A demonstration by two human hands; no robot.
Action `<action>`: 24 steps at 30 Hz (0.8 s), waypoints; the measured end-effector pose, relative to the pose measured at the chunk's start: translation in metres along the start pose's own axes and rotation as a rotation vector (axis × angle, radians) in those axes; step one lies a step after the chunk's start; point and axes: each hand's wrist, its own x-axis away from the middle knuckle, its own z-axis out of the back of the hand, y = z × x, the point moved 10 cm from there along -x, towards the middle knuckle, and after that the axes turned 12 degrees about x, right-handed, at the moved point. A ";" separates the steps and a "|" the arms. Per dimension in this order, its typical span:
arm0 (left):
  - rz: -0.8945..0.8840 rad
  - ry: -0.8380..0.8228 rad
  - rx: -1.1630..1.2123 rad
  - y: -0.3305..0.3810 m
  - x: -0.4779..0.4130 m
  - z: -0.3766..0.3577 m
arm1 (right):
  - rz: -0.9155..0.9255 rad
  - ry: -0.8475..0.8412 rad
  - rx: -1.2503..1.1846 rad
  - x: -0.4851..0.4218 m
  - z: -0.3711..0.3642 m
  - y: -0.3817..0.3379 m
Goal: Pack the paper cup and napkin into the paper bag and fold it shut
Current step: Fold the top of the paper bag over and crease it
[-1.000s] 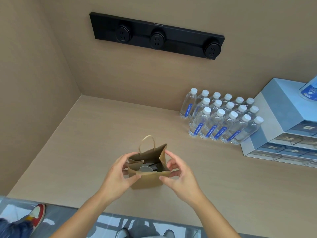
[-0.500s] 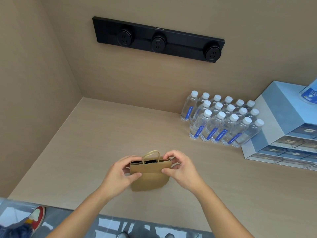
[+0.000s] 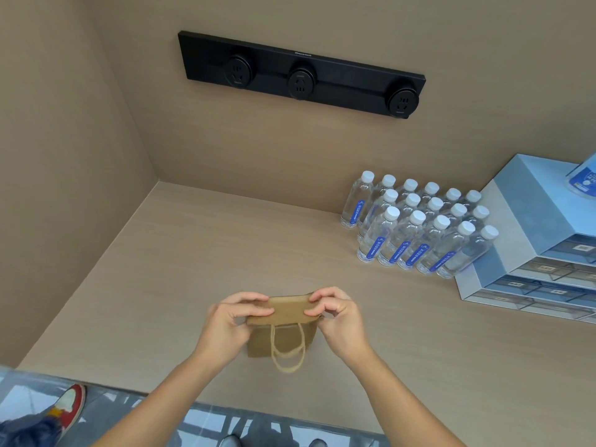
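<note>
— What's around the hands, biggest things first?

— The pale wood-look counter (image 3: 193, 269) under both of them, walled in at the back and on the left. Up on the back wall, well above the hands, a long black socket strip (image 3: 303, 74) with three round outlets. Far off beyond the right hand, a light blue drawer unit (image 3: 532, 240) with clear-fronted drawers, and just left of that a block of water bottles (image 3: 416, 227), white caps and blue labels, standing upright in rows.

— And the bag?

— The paper bag (image 3: 283, 327) stands on the counter right between the two hands. Its top is folded over toward the person into a flat flap, and a twine handle (image 3: 288, 353) hangs down the near face in a loop.

— What are the hands doing?

— The left hand (image 3: 230, 330) pinches the left end of the folded flap, thumb on the near side, fingers curled over the top. The right hand (image 3: 338, 321) does the same at the right end, fingertips closed on the fold.

— Can you see the cup or napkin?

— No, the folded top hides whatever is inside.
</note>
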 end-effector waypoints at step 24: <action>0.139 -0.169 -0.276 -0.019 -0.017 -0.010 | -0.083 -0.284 0.220 -0.024 -0.023 0.027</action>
